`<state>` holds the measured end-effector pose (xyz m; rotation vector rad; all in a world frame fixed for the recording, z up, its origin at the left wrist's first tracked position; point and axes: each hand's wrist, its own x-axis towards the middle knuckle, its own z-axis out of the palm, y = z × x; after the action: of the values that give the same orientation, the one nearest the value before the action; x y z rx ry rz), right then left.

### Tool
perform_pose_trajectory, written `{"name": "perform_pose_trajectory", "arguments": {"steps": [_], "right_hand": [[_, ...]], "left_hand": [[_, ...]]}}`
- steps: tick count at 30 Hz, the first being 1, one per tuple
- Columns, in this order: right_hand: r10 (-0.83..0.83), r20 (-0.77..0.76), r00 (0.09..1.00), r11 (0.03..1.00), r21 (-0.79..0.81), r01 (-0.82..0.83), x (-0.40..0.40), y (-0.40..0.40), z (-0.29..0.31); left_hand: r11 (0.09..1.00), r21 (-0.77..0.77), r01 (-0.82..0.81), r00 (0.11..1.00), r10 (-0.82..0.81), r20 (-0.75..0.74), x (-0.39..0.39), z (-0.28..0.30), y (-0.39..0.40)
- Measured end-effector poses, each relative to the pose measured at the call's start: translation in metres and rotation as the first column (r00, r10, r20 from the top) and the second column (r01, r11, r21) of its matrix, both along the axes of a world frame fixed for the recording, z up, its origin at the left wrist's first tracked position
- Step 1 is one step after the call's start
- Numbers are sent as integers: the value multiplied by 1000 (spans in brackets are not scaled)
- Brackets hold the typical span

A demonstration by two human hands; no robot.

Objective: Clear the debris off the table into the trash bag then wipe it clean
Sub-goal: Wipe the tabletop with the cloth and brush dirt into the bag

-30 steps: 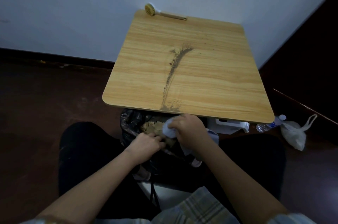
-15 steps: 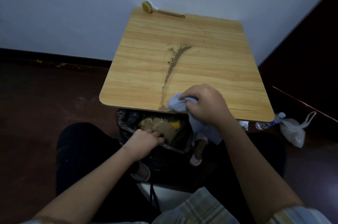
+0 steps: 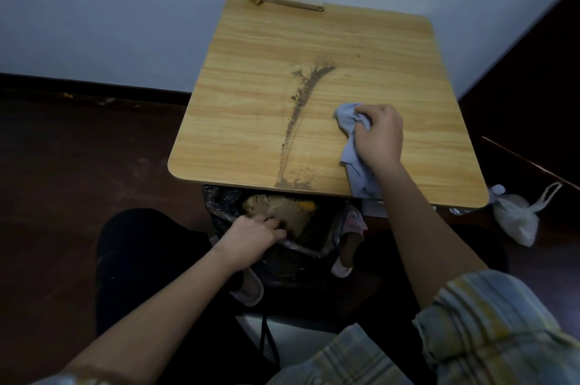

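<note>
A line of brown dirt debris [image 3: 298, 121] runs down the middle of the wooden table [image 3: 251, 77] to its near edge. My right hand [image 3: 379, 136] grips a bunched light-blue cloth [image 3: 351, 121] on the tabletop, just right of the dirt line; the cloth's tail hangs over the near edge. Below the near edge a black trash bag [image 3: 219, 205] stands open with brown scraps inside. My left hand [image 3: 251, 237] holds the bag's near rim with curled fingers.
A round scrubbing brush with a wooden handle [image 3: 276, 0] lies at the table's far edge against the white wall. A white plastic bag [image 3: 518, 218] and a bottle sit on the dark floor at right. A slippered foot [image 3: 348, 246] is beside the trash bag.
My right hand has lifted the cloth from over the trash bag up onto the table and moved it farther in, right of the dirt line. My left hand stays on the bag.
</note>
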<state>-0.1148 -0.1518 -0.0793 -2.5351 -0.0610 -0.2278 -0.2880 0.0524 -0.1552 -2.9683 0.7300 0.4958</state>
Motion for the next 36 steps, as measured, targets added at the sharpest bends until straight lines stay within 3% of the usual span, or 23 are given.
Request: {"name": "perform_pose_trajectory", "arguments": {"steps": [4,7,15,27,30,33,36], "right_hand": [[-14,-263,965,974,-221,-46,11,-1,-25],[-27,-306,952,960,-273,-60,18,-2,-37],[-45,-220,974,957,-288,-21,58,8,-37],[-64,-166,984,953,-304,11,59,16,-36],[10,11,1000,944,-331,-6,37,16,-27],[88,174,981,980,-191,-54,-2,13,-22],[120,206,971,993,-39,-114,-50,7,-24]], "left_hand": [[1000,-13,-2,1000,2,9,3,-10,2],[998,-55,37,998,-34,56,2,-14,5],[977,10,213,975,-214,67,10,-24,8],[976,3,217,976,-217,36,5,-25,4],[979,-13,205,977,-204,53,2,-21,5],[983,-42,181,981,-177,76,0,-19,5],[986,-57,155,986,-150,75,-4,-16,4]]}}
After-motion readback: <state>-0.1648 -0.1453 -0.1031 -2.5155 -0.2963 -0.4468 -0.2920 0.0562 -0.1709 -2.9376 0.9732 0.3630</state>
